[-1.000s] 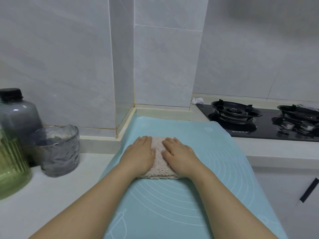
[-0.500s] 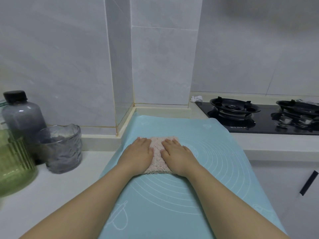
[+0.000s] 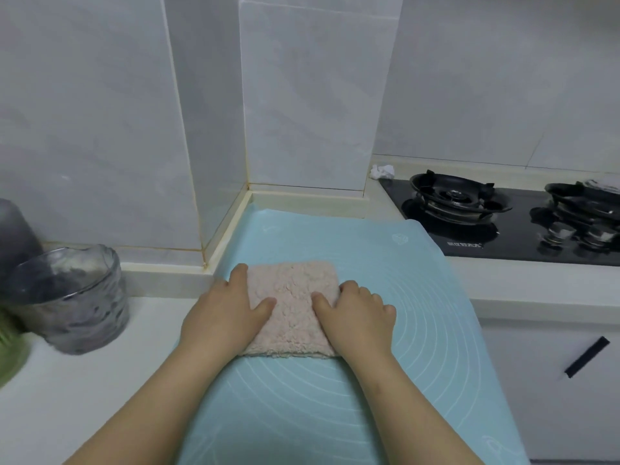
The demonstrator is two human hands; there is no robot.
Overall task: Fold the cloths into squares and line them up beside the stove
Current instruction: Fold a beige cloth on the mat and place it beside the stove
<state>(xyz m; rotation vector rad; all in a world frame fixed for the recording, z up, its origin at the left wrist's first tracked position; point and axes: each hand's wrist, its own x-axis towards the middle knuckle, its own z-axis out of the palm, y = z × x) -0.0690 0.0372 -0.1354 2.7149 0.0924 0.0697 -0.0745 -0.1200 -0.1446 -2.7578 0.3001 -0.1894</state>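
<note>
Left hand (image 3: 223,317) lies along the left edge of the folded pink cloth (image 3: 295,297), fingers fairly straight beside that edge and thumb spread onto the top. The right hand (image 3: 359,317) sits at the cloth's right edge with its thumb on the pile and its fingers curled against the side, pinching it, though the view does not show whether any fingertips reach beneath. The cloth is a rough square lying flat near the middle of the pale blue mat (image 3: 335,414), well short of the stove (image 3: 503,226). A short line of white print runs along the stove's front glass strip, too small to read. The mat bears faint white concentric rings and a small emblem near its far right corner, with no legible words. The mat's far edge meets the wall kerb, its right edge follows the desk (image 3: 84,380) front above a cabinet with a dark handle (image 3: 587,357), and its far right corner comes just beside the stove. Bare mat lies open beyond and to the right of the cloth. On the left, a glass cup (image 3: 73,297) stands apart from the mat, with a dark bottle (image 3: 13,236) behind it and a green container (image 3: 6,350) at the frame's edge. A crumpled white scrap (image 3: 382,171) sits at the stove's back corner. Half a second earlier both hands lay flat and close together on top of the cloth; they have since parted to its sides, baring most of its top.
</note>
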